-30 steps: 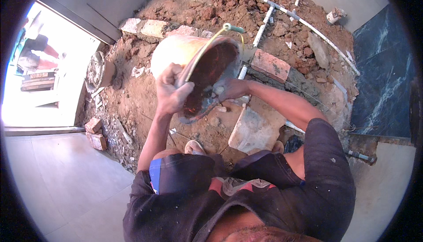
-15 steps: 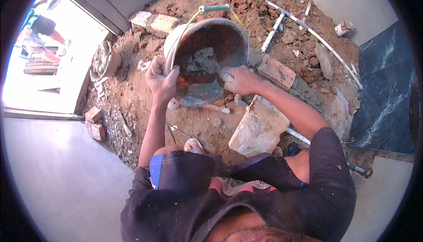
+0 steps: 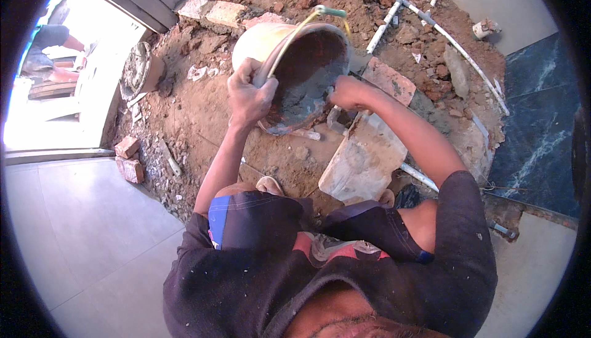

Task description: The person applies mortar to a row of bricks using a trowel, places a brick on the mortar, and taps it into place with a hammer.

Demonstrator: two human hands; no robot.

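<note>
1. Your left hand [image 3: 249,95] grips the near left side of the bucket [image 3: 252,46]; its fingers are closed over the rim, thumb towards the mouth.
2. Your right hand [image 3: 348,94] is at the right side of the bucket's mouth with its fingers curled. Whether they hold a tool or the rim, you cannot tell from this view.
3. The bucket is in front of you, above the soil [image 3: 289,166], tilted so that its mouth faces right and towards you. Grey mortar [image 3: 308,97] lies inside; the handle [image 3: 330,12] stands up past the upper rim.
4. A pale slab [image 3: 363,163] lies below your right forearm. A red brick [image 3: 390,81] lies just beyond that hand.
5. White pipes [image 3: 425,17] cross the soil at far right, short of the dark tiles [image 3: 538,129].
6. To your left, a tub [image 3: 154,75] stands near the doorway; two brick pieces [image 3: 128,158] lie nearer you, by the floor [image 3: 86,215].
7. Another person [image 3: 52,49] is visible outside, partly washed out by glare.
</note>
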